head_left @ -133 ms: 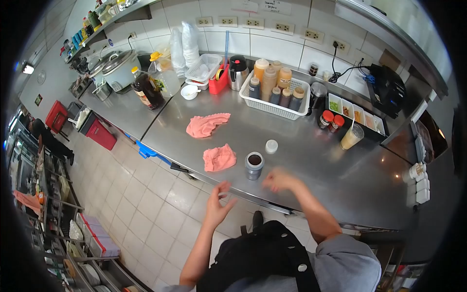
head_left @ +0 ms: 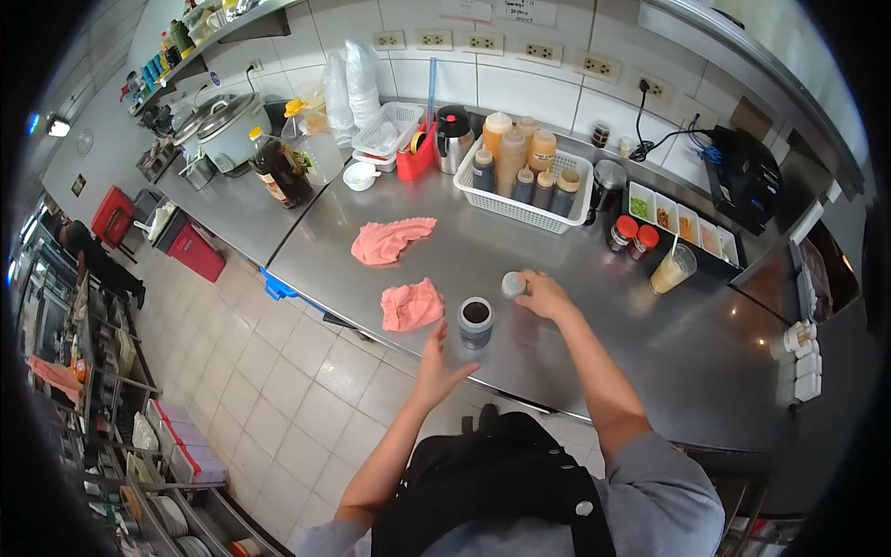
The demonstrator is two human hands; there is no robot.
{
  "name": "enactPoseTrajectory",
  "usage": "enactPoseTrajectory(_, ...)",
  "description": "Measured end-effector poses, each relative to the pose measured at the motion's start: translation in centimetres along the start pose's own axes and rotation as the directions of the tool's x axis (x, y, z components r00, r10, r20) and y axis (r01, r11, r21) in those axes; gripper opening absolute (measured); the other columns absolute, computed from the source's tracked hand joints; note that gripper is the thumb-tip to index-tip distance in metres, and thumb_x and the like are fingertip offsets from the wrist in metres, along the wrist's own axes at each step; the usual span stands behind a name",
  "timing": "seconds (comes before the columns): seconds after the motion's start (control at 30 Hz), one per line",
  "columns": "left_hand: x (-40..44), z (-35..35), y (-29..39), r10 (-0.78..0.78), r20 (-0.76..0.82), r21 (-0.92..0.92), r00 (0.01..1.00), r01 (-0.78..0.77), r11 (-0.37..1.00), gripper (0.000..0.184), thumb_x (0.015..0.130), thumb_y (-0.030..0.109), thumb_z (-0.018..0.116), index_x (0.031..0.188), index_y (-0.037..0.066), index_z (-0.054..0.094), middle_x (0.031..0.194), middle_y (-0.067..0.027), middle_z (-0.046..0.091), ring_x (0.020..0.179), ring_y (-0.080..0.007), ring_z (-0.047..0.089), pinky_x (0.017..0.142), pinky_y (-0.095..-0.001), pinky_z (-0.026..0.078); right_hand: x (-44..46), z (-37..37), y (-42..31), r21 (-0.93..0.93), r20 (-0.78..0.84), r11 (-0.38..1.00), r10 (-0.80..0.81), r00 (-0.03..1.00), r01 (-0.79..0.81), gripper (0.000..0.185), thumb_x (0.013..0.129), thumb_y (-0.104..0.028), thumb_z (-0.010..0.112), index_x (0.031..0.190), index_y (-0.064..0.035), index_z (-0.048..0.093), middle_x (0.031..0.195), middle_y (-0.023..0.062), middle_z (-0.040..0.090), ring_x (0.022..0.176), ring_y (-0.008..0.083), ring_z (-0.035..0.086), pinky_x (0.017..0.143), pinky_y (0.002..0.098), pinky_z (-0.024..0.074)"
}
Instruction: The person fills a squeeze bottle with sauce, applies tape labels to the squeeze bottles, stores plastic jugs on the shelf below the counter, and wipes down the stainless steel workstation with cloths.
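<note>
A squat bottle (head_left: 475, 332) stands uncapped and upright near the counter's front edge, dark contents visible through its round mouth. My left hand (head_left: 434, 373) is just to its lower left, thumb and fingers spread around empty space. To the bottle's upper right is a white bottle cap (head_left: 511, 285), with the fingers of my right hand (head_left: 544, 295) closed on its right side. Two pink cloths lie crumpled to the left, the nearer cloth (head_left: 411, 305) beside my left fingertips and the farther cloth (head_left: 392, 241) behind it.
A white basket (head_left: 524, 212) of sauce bottles stands at the back. To its right are red-lidded jars (head_left: 633, 234), a cup (head_left: 673, 269) of pale liquid and a topping tray (head_left: 682, 221). A large dark bottle (head_left: 281, 172) stands at left. Another person (head_left: 97, 265) is across the aisle.
My right hand has moved up and right from beside the bottle to the white cap and closed on it. My left hand has shifted slightly right, toward the bottle.
</note>
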State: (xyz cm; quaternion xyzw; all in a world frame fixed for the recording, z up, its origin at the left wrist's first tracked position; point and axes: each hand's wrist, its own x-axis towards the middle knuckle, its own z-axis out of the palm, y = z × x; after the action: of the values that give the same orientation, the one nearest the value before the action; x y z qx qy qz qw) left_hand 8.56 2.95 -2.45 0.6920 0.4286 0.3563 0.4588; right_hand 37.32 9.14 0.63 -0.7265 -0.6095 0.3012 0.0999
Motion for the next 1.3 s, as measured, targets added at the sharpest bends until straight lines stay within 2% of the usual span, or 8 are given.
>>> enactPoseTrajectory(0.23,5.4,4.2,-0.3,0.024,-0.175,-0.102,0.984,-0.042,0.994,0.096,0.067,0.019,0.088,0.142,-0.001,0.031,0.133,-0.0201,0.051,0.122,-0.0301,0.055,0.099,-0.0376,0.045,4.7,3.5,0.7,-0.183,-0.082,0.975,-0.140,0.987,0.123,0.062,0.075,-0.022,0.079,0.132,-0.0227,0.054,0.120,0.0138,0.049,0.118,0.0337,0.047,0.099,0.0457,0.0456)
enactPoseTrajectory(0.33,7.5,5.0,-1.2,0.016,-0.143,-0.029,0.990,-0.021,0.999,0.082,0.069,0.017,0.086,0.134,0.002,0.038,0.121,-0.0168,0.059,0.113,-0.0285,0.060,0.094,-0.0364,0.048,5.5,-0.3,0.6,0.209,-0.054,0.958,-0.191,0.980,0.198,0.058,0.076,-0.018,0.077,0.130,-0.0210,0.056,0.116,0.0127,0.051,0.112,0.0307,0.053,0.095,0.0433,0.0484)
enactPoseTrajectory(0.4,9.0,5.8,-1.6,0.046,-0.127,-0.084,0.991,-0.057,0.995,0.075,0.069,0.017,0.085,0.129,0.003,0.041,0.115,-0.0145,0.062,0.110,-0.0268,0.062,0.092,-0.0369,0.048,2.4,-5.2,-2.4,0.795,0.155,0.591,-0.412,0.898,0.134,0.053,0.076,-0.013,0.075,0.127,-0.0184,0.060,0.112,0.0111,0.053,0.106,0.0279,0.056,0.091,0.0375,0.0505)
enactPoseTrajectory(0.43,9.9,6.1,-1.8,0.041,-0.116,-0.091,0.992,-0.052,0.995,0.075,0.069,0.017,0.085,0.129,0.003,0.041,0.115,-0.0145,0.062,0.110,-0.0268,0.062,0.092,-0.0369,0.048,1.6,-6.0,-3.2,0.796,0.157,0.592,-0.400,0.903,0.125,0.053,0.076,-0.013,0.075,0.127,-0.0184,0.060,0.112,0.0111,0.053,0.106,0.0279,0.056,0.091,0.0375,0.0505)
enactPoseTrajectory(0.5,12.5,6.7,-1.8,0.102,-0.057,-0.204,0.993,-0.112,0.973,0.077,0.068,0.017,0.084,0.131,0.004,0.040,0.116,-0.0139,0.062,0.110,-0.0254,0.061,0.092,-0.0366,0.049,0.9,-7.7,-5.0,0.437,0.039,0.708,-0.631,0.775,0.555,0.049,0.075,-0.009,0.074,0.122,-0.0169,0.064,0.108,0.0089,0.054,0.106,0.0251,0.055,0.087,0.0341,0.0512)
enactPoseTrajectory(0.77,17.3,8.6,-3.9,0.119,0.151,-0.229,0.981,-0.082,0.970,0.078,0.067,0.015,0.083,0.132,0.008,0.041,0.120,-0.0113,0.059,0.113,-0.0232,0.060,0.094,-0.0358,0.047,1.5,-7.1,-7.1,-0.410,0.071,0.754,-0.535,0.842,0.514,0.034,0.069,-0.008,0.071,0.102,-0.0177,0.072,0.110,0.0132,0.061,0.102,0.0362,0.061,0.080,0.0410,0.0534)
enactPoseTrajectory(1.0,19.2,7.9,-3.0,0.237,0.278,-0.228,0.931,-0.176,0.958,0.074,0.066,0.014,0.084,0.130,0.008,0.047,0.119,-0.0092,0.060,0.112,-0.0229,0.059,0.095,-0.0362,0.046,1.9,-8.5,-9.2,-0.465,-0.048,0.881,-0.124,0.991,0.088,0.049,0.074,-0.043,0.068,0.100,-0.0015,0.067,0.087,0.0182,0.070,0.079,0.0359,0.069,0.070,0.0437,0.0546)
enactPoseTrajectory(1.3,20.9,5.4,-3.3,0.281,0.451,-0.255,0.847,-0.179,0.950,0.071,0.068,0.013,0.082,0.129,0.006,0.048,0.113,-0.0076,0.063,0.106,-0.0197,0.061,0.093,-0.0323,0.047,2.3,-8.3,-6.3,-0.320,0.188,0.704,-0.609,0.771,0.634,0.051,0.076,-0.009,0.073,0.123,-0.0201,0.059,0.113,0.0161,0.059,0.102,0.0347,0.059,0.088,0.0422,0.0503)
